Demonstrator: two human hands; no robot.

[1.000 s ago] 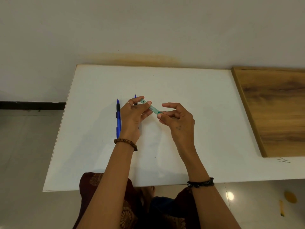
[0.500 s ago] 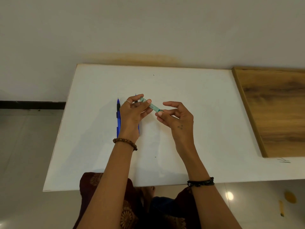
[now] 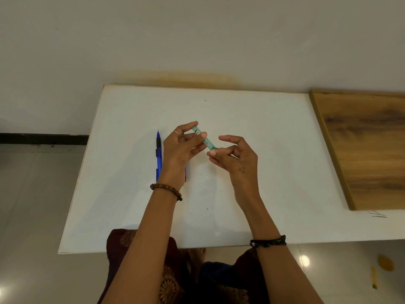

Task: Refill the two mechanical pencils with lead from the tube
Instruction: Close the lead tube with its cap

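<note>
A slim green lead tube [image 3: 204, 138] is held tilted above the white table [image 3: 263, 150]. My left hand [image 3: 179, 150] grips its upper end between thumb and fingers. My right hand [image 3: 235, 157] pinches the tube's lower end with thumb and forefinger, the other fingers spread. One blue mechanical pencil [image 3: 158, 154] lies on the table just left of my left hand, tip pointing away. A second blue pencil [image 3: 185, 174] is almost wholly hidden under my left hand; only a sliver shows by the wrist.
A wooden board [image 3: 361, 150] lies on the table's right side. The table's far edge meets the wall. My lap is below the near edge, and small yellow bits lie on the floor at lower right.
Both hands have lifted the tube slightly and shifted a little. The tip of the second pencil, seen before above my left hand, is now hidden.
</note>
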